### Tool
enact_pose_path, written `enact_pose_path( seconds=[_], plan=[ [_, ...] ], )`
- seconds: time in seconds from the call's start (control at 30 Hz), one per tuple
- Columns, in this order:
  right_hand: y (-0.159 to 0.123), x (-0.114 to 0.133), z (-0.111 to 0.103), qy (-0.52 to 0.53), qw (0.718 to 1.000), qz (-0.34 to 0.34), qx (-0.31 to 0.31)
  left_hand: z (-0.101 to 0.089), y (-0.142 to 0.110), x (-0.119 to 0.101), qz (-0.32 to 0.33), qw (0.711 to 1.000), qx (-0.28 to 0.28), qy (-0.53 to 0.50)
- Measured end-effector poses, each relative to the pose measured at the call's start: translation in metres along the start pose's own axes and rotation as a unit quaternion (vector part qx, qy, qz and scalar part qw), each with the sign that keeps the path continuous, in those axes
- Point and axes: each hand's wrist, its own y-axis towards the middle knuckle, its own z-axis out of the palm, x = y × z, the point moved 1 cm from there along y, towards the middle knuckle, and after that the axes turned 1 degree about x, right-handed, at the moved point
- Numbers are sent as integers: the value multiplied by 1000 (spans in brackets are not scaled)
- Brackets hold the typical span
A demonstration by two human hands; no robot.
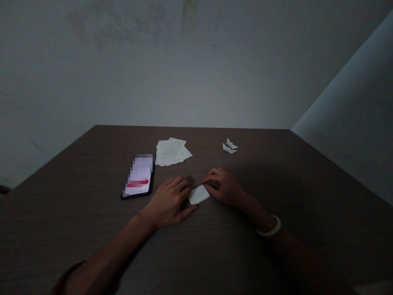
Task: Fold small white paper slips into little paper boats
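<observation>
A small folded piece of paper [199, 195] with printed lines lies on the dark wooden table between my hands. My left hand [172, 201] is at its left end, fingers curled over the edge and thumb stretched along the near side. At the paper's right corner, my right hand [223, 186] pinches or presses with thumb and forefinger. Part of the paper's left end is hidden under my left fingers. Beyond my right hand sit two small folded paper boats [229, 150], side by side.
A phone [138, 178] with a lit, blurred screen lies left of my left hand. Behind it is a loose stack of printed paper sheets [172, 151]. The table [92, 172] meets a stained wall [196, 82] at its far edge. A white bracelet [270, 228] circles my right wrist.
</observation>
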Motion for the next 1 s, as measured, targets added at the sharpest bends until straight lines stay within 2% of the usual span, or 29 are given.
enact_pose_path(
  seconds=[0.53, 0.8, 0.9, 1.0],
  plan=[
    [-2, 6, -7, 33, 998, -41, 36, -5, -2, 0, -14, 999, -10, -36],
    [-2, 6, -6, 39, 997, -52, 39, -1, -1, 2, -25, 998, -19, -61],
    [-1, 6, -5, 24, 998, -49, 32, 0, -1, 2, -36, 996, -51, -64],
    [0, 6, -4, 17, 998, -45, 28, -1, -3, 2, -34, 992, -121, -28]
  ],
)
